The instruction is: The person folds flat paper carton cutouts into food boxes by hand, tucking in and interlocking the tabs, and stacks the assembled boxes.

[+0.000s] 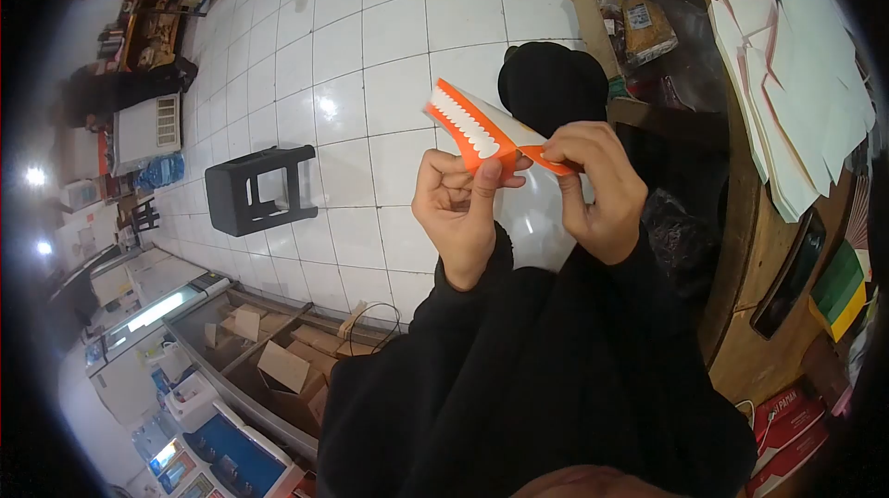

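An orange-and-white folded paper piece (469,126) with a row of white scallops is held up in front of me, over the tiled floor. My left hand (460,211) pinches its lower orange corner between thumb and fingers. On the other side, my right hand (597,183) grips an orange flap that sticks out to the right. The paper's upper end points up and left, and its back side looks white. Whether the piece is a box, a sleeve or a bag I cannot tell.
A stack of white paper sheets (787,100) lies on the wooden table (741,313) at right. On the floor stands a dark plastic stool (262,190). Beyond my hands is a round black object (554,88). Cardboard boxes (301,359) fill a glass case at lower left.
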Demonstrator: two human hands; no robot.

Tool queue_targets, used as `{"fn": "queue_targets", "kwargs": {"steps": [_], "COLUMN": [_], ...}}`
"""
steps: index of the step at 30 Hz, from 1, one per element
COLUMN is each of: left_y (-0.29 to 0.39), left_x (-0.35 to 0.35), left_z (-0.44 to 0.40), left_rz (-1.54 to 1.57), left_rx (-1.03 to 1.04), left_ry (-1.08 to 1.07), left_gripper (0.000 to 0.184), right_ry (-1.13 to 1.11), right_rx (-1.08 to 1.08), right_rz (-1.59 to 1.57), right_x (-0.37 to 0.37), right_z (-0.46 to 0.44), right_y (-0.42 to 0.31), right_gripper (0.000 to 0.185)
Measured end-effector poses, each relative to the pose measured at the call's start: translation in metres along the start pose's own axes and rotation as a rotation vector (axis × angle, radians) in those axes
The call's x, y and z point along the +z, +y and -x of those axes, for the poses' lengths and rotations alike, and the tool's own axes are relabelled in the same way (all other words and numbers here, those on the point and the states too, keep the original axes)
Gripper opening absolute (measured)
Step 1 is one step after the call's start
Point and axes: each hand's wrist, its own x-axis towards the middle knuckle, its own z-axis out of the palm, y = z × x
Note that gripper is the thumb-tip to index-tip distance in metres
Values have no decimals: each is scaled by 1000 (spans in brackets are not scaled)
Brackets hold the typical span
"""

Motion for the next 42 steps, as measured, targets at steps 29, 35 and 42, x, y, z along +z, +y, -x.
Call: {"fn": "queue_targets", "kwargs": {"steps": [29,35,42], "left_y": [-15,-15,-17], "left_x": [8,14,5], "left_z": [5,3,6], "left_rz": [-128,181,83], "left_rx": [54,-39,36], "left_ry": [-9,11,-33], "left_gripper": [11,13,14], "right_ry": [79,140,110], "right_rx": [472,304,105], "right_rz": [-538,-214,-76], "right_x": [-13,-2,-10], "right_z": [10,12,6], "right_y": [-6,-8,-9], "right_gripper": [6,7,9]}}
